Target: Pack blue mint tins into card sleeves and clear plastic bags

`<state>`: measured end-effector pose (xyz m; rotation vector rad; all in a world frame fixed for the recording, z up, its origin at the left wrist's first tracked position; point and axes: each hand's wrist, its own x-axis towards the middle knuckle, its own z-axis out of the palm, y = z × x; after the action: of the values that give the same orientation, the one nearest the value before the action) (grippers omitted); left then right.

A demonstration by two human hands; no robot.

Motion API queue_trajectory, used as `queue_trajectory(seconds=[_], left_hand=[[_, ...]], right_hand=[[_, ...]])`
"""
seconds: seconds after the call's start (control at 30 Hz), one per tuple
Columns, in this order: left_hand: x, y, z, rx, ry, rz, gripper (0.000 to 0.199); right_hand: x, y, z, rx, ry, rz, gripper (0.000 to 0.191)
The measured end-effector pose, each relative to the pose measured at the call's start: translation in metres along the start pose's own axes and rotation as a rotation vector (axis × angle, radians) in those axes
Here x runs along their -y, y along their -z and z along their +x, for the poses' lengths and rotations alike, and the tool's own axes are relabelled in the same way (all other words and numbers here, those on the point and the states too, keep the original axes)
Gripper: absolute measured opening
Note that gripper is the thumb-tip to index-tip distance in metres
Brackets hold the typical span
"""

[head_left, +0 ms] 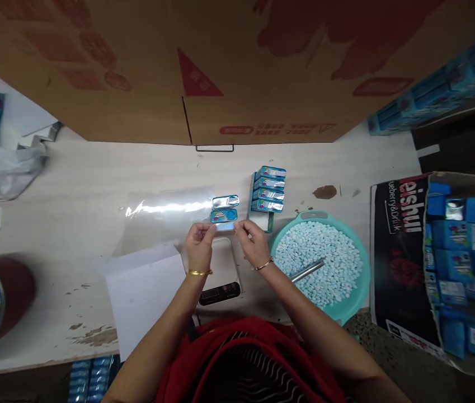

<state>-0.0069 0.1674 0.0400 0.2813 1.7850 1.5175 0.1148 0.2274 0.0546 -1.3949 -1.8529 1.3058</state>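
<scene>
My left hand point(199, 244) and my right hand point(253, 243) are both closed in pinches at the two ends of a small, shiny pale-blue piece point(225, 226). Whether it is a strip or the side of a tin I cannot tell. Just beyond it lie two small blue tins point(224, 216), one behind the other, the far one showing a silvery face. To their right, several blue tins point(267, 194) stand in a row in an open display box point(269, 221). Below my hands is a kitchen scale point(223, 267) with a dark control panel, partly covered by my left wrist.
A turquoise basin point(365, 263) of pale-blue candies holds a metal scoop point(307, 270). Clear plastic film point(165, 212) and white paper point(145, 296) lie left. A large carton point(262, 73) stands behind, a carton of blue boxes point(400, 257) right, a drum point(14, 296) far left.
</scene>
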Motion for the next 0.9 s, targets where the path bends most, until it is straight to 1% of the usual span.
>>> queue_trajectory(seconds=[0.07, 0.13, 0.17, 0.2, 0.33, 0.47, 0.6, 0.67, 0.73, 0.8, 0.9], left_hand=[[0.007, -0.016, 0.011, -0.026, -0.181, 0.142, 0.016], [0.013, -0.026, 0.019, -0.067, -0.344, 0.287, 0.014], [0.015, -0.029, 0.022, -0.089, -0.391, 0.347, 0.014], [0.017, -0.031, 0.025, -0.109, -0.412, 0.400, 0.014], [0.022, -0.035, 0.028, -0.163, -0.377, 0.567, 0.012], [0.025, -0.038, 0.029, -0.168, -0.357, 0.645, 0.010], [0.029, -0.039, 0.031, -0.160, -0.329, 0.703, 0.012], [0.032, -0.038, 0.033, -0.163, -0.320, 0.688, 0.013], [0.038, -0.036, 0.037, -0.179, -0.314, 0.634, 0.022], [0.045, -0.032, 0.043, -0.173, -0.289, 0.568, 0.043], [0.057, -0.027, 0.054, -0.113, -0.165, 0.476, 0.069]], right_hand=[[-0.010, 0.007, 0.015, -0.031, 0.024, -0.090, 0.028], [-0.019, 0.010, 0.027, -0.025, 0.044, -0.166, 0.029], [-0.023, 0.009, 0.031, -0.018, 0.053, -0.197, 0.028], [-0.026, 0.008, 0.035, -0.014, 0.060, -0.222, 0.028], [-0.039, 0.004, 0.040, -0.002, 0.085, -0.292, 0.027], [-0.046, 0.003, 0.042, 0.009, 0.085, -0.317, 0.026], [-0.054, 0.002, 0.045, 0.025, 0.061, -0.278, 0.028], [-0.058, -0.001, 0.044, 0.031, 0.020, -0.218, 0.027], [-0.062, -0.004, 0.040, 0.007, -0.059, -0.150, 0.025], [-0.065, -0.010, 0.032, -0.035, -0.102, -0.105, 0.037], [-0.065, -0.022, 0.017, -0.034, -0.028, -0.091, 0.046]])
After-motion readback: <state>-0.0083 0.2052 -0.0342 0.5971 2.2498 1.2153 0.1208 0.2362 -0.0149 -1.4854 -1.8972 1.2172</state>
